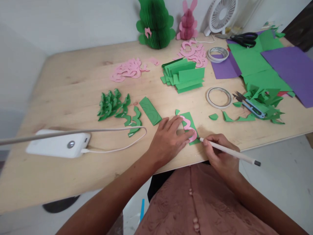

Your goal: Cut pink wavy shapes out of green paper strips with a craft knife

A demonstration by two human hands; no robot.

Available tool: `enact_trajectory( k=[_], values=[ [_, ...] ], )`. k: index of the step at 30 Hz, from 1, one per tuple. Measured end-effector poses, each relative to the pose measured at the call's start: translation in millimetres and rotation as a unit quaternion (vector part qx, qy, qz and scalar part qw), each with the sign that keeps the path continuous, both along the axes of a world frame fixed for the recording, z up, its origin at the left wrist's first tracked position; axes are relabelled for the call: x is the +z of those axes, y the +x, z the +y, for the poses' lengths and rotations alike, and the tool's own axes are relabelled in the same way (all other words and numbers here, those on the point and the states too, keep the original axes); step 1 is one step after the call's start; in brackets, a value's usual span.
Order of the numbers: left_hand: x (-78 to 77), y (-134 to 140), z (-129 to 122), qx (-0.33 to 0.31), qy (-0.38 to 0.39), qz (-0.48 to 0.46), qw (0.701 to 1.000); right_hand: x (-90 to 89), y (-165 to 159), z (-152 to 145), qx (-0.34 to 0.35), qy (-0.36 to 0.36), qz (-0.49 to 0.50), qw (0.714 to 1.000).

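Note:
My left hand (168,140) lies with fingers spread, pressing a wavy pink paper template (187,122) onto a green paper rectangle (193,125) near the table's front edge. In my right hand (220,155) is a white pen (230,150), its tip close to the lower right edge of the green rectangle. Left of these, a second green rectangle (150,111) bears drawn curved lines. Farther left stand several folded, wavy-edged green cut-outs (110,104). Part of the template is covered by my left fingers.
A white power bank (58,143) with a cable lies at left. Folded green strips (183,75), pink scraps (128,69) and tape rolls (219,97) lie beyond my hands. Thread snips (251,106) and black scissors (244,39) are at right. A green honeycomb figure (156,26) and a fan (222,14) stand behind.

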State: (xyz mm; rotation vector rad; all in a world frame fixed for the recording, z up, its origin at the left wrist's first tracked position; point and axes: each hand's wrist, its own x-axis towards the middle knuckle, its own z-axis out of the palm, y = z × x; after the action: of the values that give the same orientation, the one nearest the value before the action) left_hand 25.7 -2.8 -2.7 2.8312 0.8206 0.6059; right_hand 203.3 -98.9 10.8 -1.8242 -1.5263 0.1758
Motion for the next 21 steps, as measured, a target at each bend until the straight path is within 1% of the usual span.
enact_trajectory(
  k=[6,21],
  values=[
    [1.2,0.0,-0.2,0.0,-0.005,0.003,1.0,-0.7,-0.3,0.1,-0.005,0.004,0.008,1.0],
    [2.0,0.6,-0.2,0.001,-0.003,0.007,1.0,1.6,-2.4,2.5,-0.014,0.007,-0.007,1.0]
  ],
)
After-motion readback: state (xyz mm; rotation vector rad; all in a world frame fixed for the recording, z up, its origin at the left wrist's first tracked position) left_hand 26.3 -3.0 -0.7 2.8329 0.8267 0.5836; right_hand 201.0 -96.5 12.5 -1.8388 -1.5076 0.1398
